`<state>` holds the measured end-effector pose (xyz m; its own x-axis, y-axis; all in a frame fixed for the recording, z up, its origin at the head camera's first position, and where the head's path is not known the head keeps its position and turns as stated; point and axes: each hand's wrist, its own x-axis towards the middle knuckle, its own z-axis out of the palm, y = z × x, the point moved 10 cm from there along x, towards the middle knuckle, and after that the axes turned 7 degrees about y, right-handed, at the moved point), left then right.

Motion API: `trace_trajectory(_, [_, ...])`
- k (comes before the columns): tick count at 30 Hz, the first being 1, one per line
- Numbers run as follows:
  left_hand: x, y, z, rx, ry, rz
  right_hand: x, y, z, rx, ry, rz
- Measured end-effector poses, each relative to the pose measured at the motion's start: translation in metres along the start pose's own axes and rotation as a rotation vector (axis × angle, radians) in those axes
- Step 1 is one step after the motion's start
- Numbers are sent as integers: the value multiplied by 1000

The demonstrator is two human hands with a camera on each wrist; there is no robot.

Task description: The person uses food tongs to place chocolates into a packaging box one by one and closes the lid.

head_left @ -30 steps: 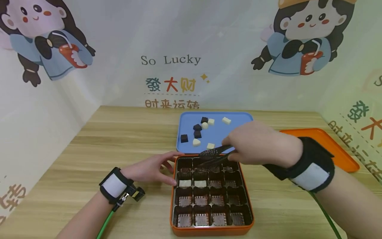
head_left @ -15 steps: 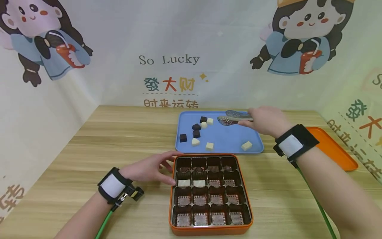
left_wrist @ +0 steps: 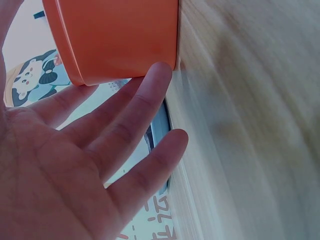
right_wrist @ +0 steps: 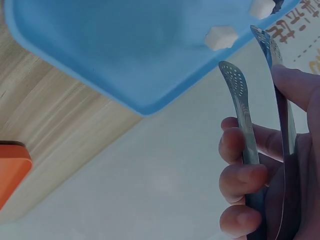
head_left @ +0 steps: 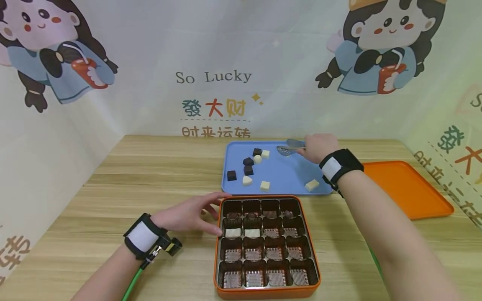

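My left hand rests at the left side of an orange box, thumb and fingertips at its wall, fingers spread and relaxed. Dark chocolates sit in the box's far row of compartments; two white chocolates lie in the second row's left cells. My right hand grips perforated metal tongs, its fingers curled round both arms, over the back of the blue tray. The tong tips are apart. A white chocolate lies on the tray near them, mostly hidden by the tongs in the head view.
Several dark chocolates and white chocolates are scattered over the blue tray's left half. One white piece lies near its front right corner. An orange tray stands to the right. A printed curtain hangs behind the wooden table.
My right hand has moved from over the box to the blue tray's back, carrying the tongs. Over the last half second it shifted slightly left and the tong tips lowered. The left hand stays put.
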<state>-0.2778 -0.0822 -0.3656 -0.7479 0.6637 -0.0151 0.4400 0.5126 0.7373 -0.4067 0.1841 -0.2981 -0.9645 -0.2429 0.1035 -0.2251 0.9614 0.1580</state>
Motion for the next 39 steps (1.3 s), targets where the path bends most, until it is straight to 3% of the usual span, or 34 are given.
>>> trace_trajectory(12, [1,1,3,-5,3,22,6,13,22,69,-19,7])
trace_trajectory(22, [-1,2,5,-11,14,22,5,13,23,95,18,-40])
trace_trajectory(31, [0,2,4,-12,9,15,5,13,27,115,53,-32])
trace_trajectory(39, [1,4,2,-18,0,8,-12,14,15,252,120,-93])
